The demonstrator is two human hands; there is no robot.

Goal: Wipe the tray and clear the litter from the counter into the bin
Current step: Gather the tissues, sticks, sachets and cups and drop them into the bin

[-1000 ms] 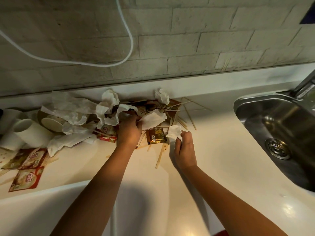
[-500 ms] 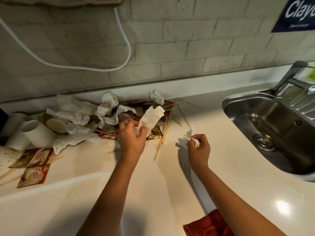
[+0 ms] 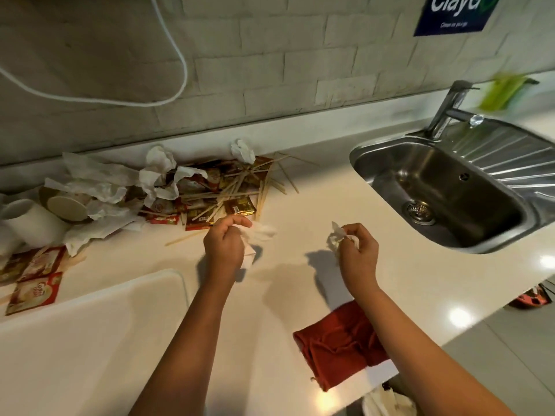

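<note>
A heap of crumpled white tissues, wooden stir sticks and red sachets (image 3: 207, 187) lies on the white counter (image 3: 285, 283) against the wall. Just in front, the left hand (image 3: 223, 247) pinches a white tissue (image 3: 259, 234); the right hand (image 3: 357, 253) grips a crumpled tissue scrap (image 3: 336, 238). A white tray (image 3: 90, 340) sits front left, a red cloth (image 3: 339, 343) near the front edge, and a steel sink (image 3: 444, 187) to the right.
</note>
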